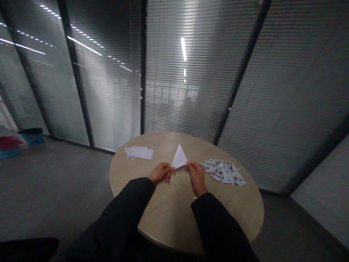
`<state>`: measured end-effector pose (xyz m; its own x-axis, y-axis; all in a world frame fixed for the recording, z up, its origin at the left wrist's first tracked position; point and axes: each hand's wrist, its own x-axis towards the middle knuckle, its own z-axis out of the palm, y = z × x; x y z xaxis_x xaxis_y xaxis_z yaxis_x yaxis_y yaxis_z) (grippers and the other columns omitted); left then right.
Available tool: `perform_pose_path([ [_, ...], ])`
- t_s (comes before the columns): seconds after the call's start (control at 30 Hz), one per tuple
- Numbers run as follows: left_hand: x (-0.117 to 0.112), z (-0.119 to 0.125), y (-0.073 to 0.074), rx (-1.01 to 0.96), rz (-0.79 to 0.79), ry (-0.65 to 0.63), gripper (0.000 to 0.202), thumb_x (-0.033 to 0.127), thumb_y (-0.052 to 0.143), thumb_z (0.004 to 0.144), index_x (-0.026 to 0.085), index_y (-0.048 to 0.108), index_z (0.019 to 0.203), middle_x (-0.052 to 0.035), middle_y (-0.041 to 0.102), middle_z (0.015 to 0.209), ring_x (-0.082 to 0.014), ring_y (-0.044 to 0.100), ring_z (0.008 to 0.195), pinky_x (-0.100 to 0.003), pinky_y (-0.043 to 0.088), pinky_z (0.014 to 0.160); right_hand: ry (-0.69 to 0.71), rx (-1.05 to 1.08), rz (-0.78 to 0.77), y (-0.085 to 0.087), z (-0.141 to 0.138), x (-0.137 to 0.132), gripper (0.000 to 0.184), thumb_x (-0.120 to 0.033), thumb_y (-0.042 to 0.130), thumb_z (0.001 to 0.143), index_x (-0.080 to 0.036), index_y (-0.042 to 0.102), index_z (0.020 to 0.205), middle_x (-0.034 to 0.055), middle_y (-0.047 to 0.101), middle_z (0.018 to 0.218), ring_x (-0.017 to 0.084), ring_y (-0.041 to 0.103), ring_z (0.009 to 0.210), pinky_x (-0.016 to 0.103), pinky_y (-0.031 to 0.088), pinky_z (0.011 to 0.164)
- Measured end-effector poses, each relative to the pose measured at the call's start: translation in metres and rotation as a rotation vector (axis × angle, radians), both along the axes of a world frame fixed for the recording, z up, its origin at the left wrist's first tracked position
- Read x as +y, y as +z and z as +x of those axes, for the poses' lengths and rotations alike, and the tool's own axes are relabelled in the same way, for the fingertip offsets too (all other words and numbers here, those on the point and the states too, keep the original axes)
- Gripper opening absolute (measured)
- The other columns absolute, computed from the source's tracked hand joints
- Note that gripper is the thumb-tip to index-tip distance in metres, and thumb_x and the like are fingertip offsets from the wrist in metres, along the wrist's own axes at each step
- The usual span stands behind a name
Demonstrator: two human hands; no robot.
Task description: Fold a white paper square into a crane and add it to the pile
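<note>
A white paper triangle point(179, 158) stands with its point up above the round wooden table point(169, 214). My left hand point(160, 172) pinches its lower left corner. My right hand point(196, 174) pinches its lower right corner. Both hands are closed on the paper, with black sleeves reaching back toward me. A small stack of flat white sheets point(139, 152) lies to the left of my hands. A heap of several folded white paper pieces point(224, 171) lies just to the right of my right hand.
Glass walls with shut blinds and dark frames point(245, 65) stand close behind the table. Grey carpet surrounds it. Blue and red containers point(16, 142) sit on the floor at far left.
</note>
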<state>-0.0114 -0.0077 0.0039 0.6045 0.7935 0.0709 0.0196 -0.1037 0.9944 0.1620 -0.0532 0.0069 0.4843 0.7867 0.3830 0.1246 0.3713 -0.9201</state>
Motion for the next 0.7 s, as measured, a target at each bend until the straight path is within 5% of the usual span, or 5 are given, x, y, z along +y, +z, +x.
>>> perform_pose_path([
  [0.3, -0.001, 0.001, 0.001, -0.042, -0.043, 0.036, 0.058, 0.063, 0.061, 0.066, 0.013, 0.059, 0.095, -0.0085, 0.066, 0.081, -0.0162, 0.065, 0.063, -0.021, 0.045, 0.049, 0.083, -0.017, -0.019, -0.004, 0.002, 0.003, 0.027, -0.042, 0.067, 0.068, -0.015, 0.068, 0.073, 0.0045, 0.069, 0.067, 0.019, 0.062, 0.066, 0.03, 0.046, 0.066],
  [0.5, 0.001, -0.001, 0.005, -0.096, 0.131, 0.092, 0.051, 0.062, 0.06, 0.068, 0.012, 0.066, 0.079, -0.0018, 0.058, 0.064, -0.0112, 0.053, 0.054, -0.022, 0.041, 0.051, 0.133, 0.007, -0.053, 0.002, -0.003, -0.001, 0.028, -0.041, 0.067, 0.066, -0.015, 0.069, 0.075, 0.005, 0.069, 0.068, 0.02, 0.062, 0.066, 0.031, 0.046, 0.067],
  [0.7, 0.004, -0.003, 0.007, -0.102, 0.137, 0.166, 0.049, 0.06, 0.066, 0.061, 0.012, 0.061, 0.057, 0.0018, 0.047, 0.047, -0.0078, 0.038, 0.044, -0.022, 0.028, 0.047, 0.16, -0.072, -0.077, 0.007, -0.008, -0.007, 0.028, -0.042, 0.066, 0.067, -0.015, 0.069, 0.074, 0.0049, 0.069, 0.068, 0.02, 0.062, 0.067, 0.031, 0.046, 0.068],
])
